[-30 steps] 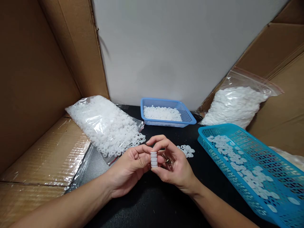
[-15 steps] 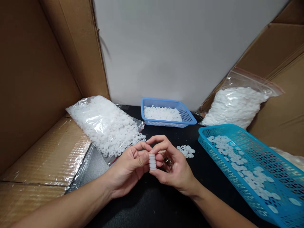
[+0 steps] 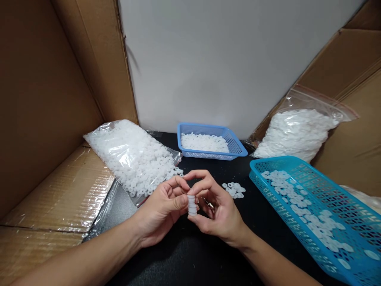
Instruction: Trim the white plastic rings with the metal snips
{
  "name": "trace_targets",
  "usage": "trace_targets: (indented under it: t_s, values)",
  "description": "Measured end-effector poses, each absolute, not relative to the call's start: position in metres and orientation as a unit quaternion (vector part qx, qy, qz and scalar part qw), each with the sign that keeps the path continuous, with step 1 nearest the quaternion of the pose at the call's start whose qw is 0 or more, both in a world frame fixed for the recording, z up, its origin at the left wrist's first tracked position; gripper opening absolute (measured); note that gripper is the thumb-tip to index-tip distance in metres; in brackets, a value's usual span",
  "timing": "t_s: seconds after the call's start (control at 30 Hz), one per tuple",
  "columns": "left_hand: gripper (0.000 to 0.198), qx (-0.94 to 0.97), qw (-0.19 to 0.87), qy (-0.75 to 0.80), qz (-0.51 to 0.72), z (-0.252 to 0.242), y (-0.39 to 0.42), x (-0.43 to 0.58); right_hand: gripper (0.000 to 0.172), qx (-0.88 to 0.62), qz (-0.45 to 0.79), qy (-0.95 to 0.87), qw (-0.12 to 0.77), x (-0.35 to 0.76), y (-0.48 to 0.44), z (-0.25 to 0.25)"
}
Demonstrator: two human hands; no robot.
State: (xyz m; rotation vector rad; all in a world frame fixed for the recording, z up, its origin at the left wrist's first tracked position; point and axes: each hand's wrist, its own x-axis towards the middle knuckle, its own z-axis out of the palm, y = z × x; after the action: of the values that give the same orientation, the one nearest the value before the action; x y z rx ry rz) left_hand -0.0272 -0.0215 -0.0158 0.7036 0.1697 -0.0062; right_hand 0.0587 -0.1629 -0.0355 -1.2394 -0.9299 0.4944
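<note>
A short stack of white plastic washers [image 3: 192,205] stands nearly upright between my two hands, slightly uneven along its side. My left hand [image 3: 162,212] is closed on it, the thumb pressed against the stack's left side. From the other side, my right hand [image 3: 223,212] grips the stack between a thumb at its lower end and fingers at its top. A small shiny metal piece [image 3: 208,203] shows among the curled right fingers; its kind is unclear. Just beyond the right hand, a loose pile of white washers [image 3: 234,190] lies on the black tabletop [image 3: 184,254].
At the left, an open clear bag [image 3: 127,155] spills small white rings. A blue basket [image 3: 238,151] holding white rings stands at the back. A larger turquoise basket [image 3: 285,204] with scattered white discs is at right, before a filled zip bag [image 3: 294,133]. Cardboard walls [image 3: 98,47] flank the table.
The stack has become a little less even between my fingers. The metal piece in my right hand shows at a slightly different angle. Both hands keep their hold, and the view has shifted slightly.
</note>
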Motion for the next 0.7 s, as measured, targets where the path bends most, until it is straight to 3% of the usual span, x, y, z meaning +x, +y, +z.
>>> trace_targets:
  t_s: [0.3, 0.7]
  values:
    - [0.026, 0.318, 0.946, 0.046, -0.038, -0.0181, -0.0204, -0.0284, 0.03, -0.532, 0.241, -0.415, 0.697, 0.0602, -0.1645, -0.0316]
    - [0.033, 0.353, 0.932, 0.076, -0.005, -0.02, -0.0215, -0.0288, 0.029, -0.528, 0.233, -0.417, 0.702, 0.0594, -0.1627, -0.0364]
